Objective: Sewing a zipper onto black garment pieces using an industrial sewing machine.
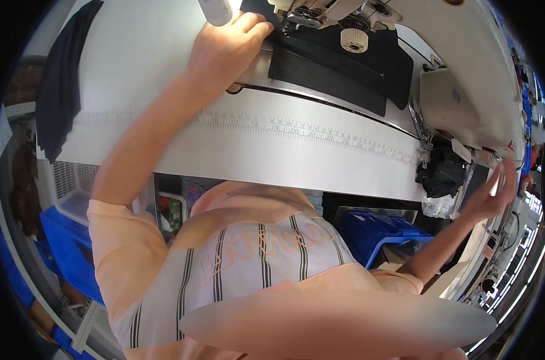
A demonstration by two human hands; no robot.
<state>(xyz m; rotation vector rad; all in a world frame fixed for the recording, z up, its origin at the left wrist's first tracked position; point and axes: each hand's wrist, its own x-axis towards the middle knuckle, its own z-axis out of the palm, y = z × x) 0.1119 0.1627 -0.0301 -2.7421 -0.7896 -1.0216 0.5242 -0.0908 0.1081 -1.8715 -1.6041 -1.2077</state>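
My left hand [232,47] lies by the sewing machine's needle area, its fingers bent and closed on the edge of a piece of black fabric [332,69]. The lamp partly covers those fingers. The fabric spreads to the right under the presser foot [293,24], over the metal plate and the machine bed. Far to the right, my right hand [493,195] is raised beside the end of the sewing machine [458,90]. Its thumb and fingers are apart, with nothing visible between them. Whether its fingertips touch the machine I cannot tell.
A white lamp [218,9] hangs over my left hand. Black fabric strips [65,84] lie at the table's left. A printed ruler [296,129] runs along the front. Scissors-like metal tools [420,123] and a black bundle [443,171] sit right. Blue bins [380,231] stand below the table.
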